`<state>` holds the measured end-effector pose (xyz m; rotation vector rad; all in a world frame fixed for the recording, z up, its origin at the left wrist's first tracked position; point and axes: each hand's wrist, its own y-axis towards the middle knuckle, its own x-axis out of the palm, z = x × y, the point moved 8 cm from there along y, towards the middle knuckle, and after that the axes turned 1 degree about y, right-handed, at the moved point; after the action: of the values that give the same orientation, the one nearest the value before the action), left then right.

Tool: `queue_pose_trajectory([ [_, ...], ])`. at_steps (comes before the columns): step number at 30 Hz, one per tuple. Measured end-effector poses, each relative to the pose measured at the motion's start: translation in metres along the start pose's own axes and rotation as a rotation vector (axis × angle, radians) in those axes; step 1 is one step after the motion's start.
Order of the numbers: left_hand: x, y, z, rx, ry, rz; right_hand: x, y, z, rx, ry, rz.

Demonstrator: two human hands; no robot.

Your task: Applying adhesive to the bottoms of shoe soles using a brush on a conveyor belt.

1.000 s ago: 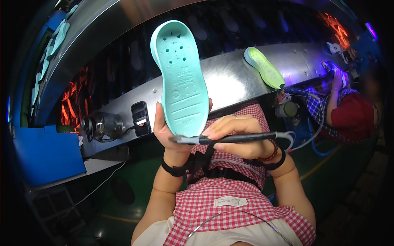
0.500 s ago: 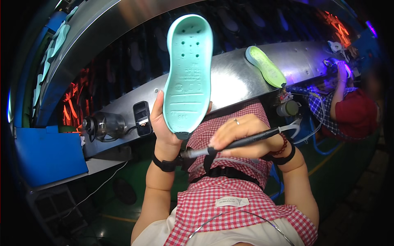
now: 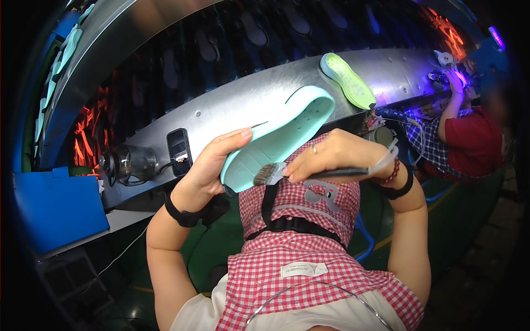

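A mint-green shoe sole (image 3: 270, 146) is tilted in front of me, its hollow inner side facing my right. My left hand (image 3: 212, 163) grips it near the heel end, thumb over the outer edge. Between the fingers of my right hand (image 3: 337, 154) is a brush (image 3: 270, 174) with a dark handle. Its bristles touch the inside of the sole near the heel. A small black piece sticks out at the sole's heel tip.
A yellow-green sole (image 3: 349, 83) lies on the curved metal ledge (image 3: 221, 102). A phone (image 3: 178, 150) and a glass jug (image 3: 132, 164) stand at left. Beyond the ledge, several soles sit on a dark conveyor. At right, a co-worker's hand (image 3: 455, 81) is under purple light.
The sole has come lower and tilted over to the right. My right hand has brought the brush from below the sole to its inner surface.
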<state>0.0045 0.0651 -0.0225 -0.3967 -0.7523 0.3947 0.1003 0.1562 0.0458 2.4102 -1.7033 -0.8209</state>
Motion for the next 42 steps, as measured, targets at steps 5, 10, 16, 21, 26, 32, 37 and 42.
queue_pose_trajectory([
  [5,-0.01,-0.007,-0.002,-0.002,0.086,0.017,0.001,-0.001,-0.013,0.076,-0.361,-0.14],
  [10,-0.013,-0.008,-0.003,-0.023,0.116,0.013,0.001,-0.008,-0.001,0.112,-0.386,-0.163],
  [16,-0.017,-0.014,0.008,0.07,0.116,0.073,-0.028,-0.012,0.004,0.065,-0.184,0.029],
  [21,-0.032,-0.009,0.001,0.081,-0.019,0.011,-0.019,-0.023,0.018,0.216,0.054,0.105],
  [26,-0.008,0.013,-0.007,0.182,-0.25,0.015,0.008,-0.012,0.053,0.372,0.494,0.49],
  [32,-0.013,0.021,-0.018,0.202,-0.347,-0.064,0.006,-0.025,0.059,0.307,0.213,0.695],
  [37,-0.022,0.026,-0.019,0.254,-0.391,-0.027,0.007,-0.025,0.054,0.168,-0.018,0.81],
  [42,-0.026,0.026,-0.021,0.247,-0.391,-0.04,-0.007,-0.033,0.053,0.133,-0.273,0.897],
])
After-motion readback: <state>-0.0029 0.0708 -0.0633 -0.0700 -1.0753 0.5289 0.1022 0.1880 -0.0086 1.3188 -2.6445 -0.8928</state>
